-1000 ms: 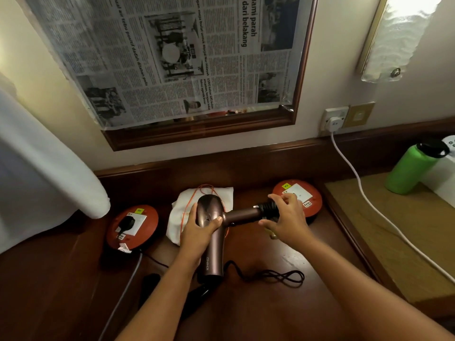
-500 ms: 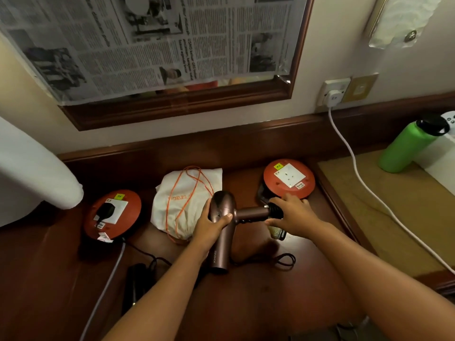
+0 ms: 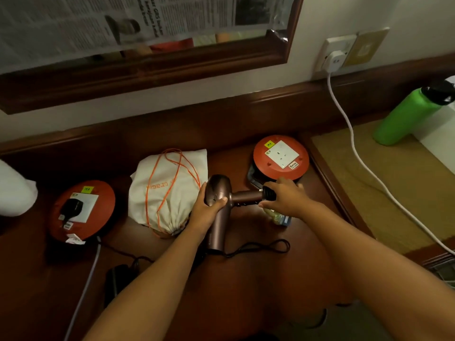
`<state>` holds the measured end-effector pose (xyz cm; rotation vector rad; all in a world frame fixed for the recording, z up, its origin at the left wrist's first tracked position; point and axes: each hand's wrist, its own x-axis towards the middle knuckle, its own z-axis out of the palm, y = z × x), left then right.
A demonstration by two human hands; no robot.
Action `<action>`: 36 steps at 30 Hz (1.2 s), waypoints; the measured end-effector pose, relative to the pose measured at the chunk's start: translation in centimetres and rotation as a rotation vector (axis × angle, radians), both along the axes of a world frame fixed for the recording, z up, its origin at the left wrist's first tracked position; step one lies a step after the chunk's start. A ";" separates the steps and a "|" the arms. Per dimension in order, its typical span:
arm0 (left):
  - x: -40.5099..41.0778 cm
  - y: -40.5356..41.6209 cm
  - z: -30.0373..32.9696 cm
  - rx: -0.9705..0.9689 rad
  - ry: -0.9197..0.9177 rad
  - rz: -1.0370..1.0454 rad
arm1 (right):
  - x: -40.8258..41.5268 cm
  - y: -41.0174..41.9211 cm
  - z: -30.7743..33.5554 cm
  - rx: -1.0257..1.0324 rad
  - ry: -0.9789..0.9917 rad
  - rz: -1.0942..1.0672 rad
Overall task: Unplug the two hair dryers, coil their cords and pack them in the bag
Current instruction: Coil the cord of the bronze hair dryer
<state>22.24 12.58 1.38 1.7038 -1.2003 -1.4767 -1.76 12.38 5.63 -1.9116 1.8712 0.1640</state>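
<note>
Both hands steady a metallic bronze hair dryer [image 3: 219, 212] over the dark wooden desktop [image 3: 258, 291], probably to gather its cord.

The left hand [image 3: 205, 210] wraps the dryer's rounded body; the right hand [image 3: 285, 196] grasps the ribbed black end of its handle. Its thin black cord [image 3: 261, 249] trails loose at 5 o'clock. The white drawstring cloth bag with orange string [image 3: 167, 190] lies at 9 o'clock, touching the left hand, mouth cinched. The red round socket reel [image 3: 280, 157] at 1 o'clock shows no plug.

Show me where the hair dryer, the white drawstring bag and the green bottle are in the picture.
hair dryer [image 3: 220, 217]: head view, on the bronze barrel below the left hand.
white drawstring bag [image 3: 170, 190]: head view, on the cloth near the orange print.
green bottle [image 3: 406, 119]: head view, on the middle of its body.
</note>
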 end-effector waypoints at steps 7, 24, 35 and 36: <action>0.7 -1.7 -2.0 -0.015 -0.049 -0.036 | 1.0 -0.9 -2.8 0.065 -0.167 -0.160; 0.6 -4.0 -4.6 -0.070 -0.174 -0.076 | 0.7 -2.4 -5.4 0.075 -0.218 -0.197; 0.8 -3.8 -4.3 -0.109 -0.237 -0.163 | 1.8 -1.2 -5.1 0.050 -0.234 -0.197; 0.8 -3.7 -4.2 -0.103 -0.248 -0.173 | 2.0 -1.1 -5.1 0.051 -0.237 -0.193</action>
